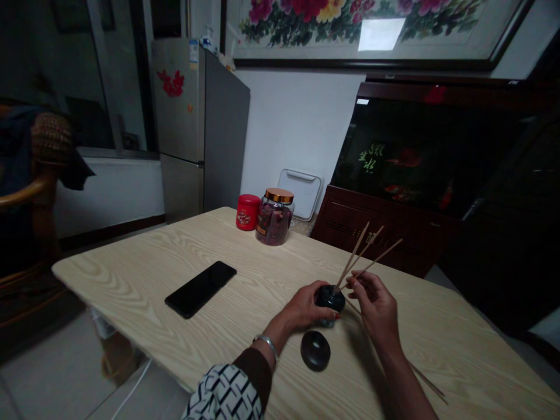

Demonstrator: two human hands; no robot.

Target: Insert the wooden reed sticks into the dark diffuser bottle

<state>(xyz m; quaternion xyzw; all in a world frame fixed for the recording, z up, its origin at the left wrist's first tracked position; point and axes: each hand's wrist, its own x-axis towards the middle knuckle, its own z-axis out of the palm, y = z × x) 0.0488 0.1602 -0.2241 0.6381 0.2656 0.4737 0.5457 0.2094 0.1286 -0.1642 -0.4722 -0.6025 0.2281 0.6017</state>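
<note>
My left hand (308, 304) is wrapped round a small dark glass diffuser bottle (331, 297) that stands on the table. Thin reed sticks (356, 251) rise from its neck, leaning to the right. Between the thumb and fingers of my right hand (374, 297) is one more reed stick (385, 252), its lower end at the bottle's mouth. A round black lid (315, 350) lies on the table just in front of the bottle. More sticks (426, 382) lie on the tabletop, partly hidden under my right hand and forearm.
On the pale wooden table (144, 268), a black phone (201, 289) lies to the left. A red canister (248, 212) and a copper-lidded jar (275, 217) of dried flowers stand at the far edge. Beyond are a fridge (223, 128) and a fish tank (420, 151).
</note>
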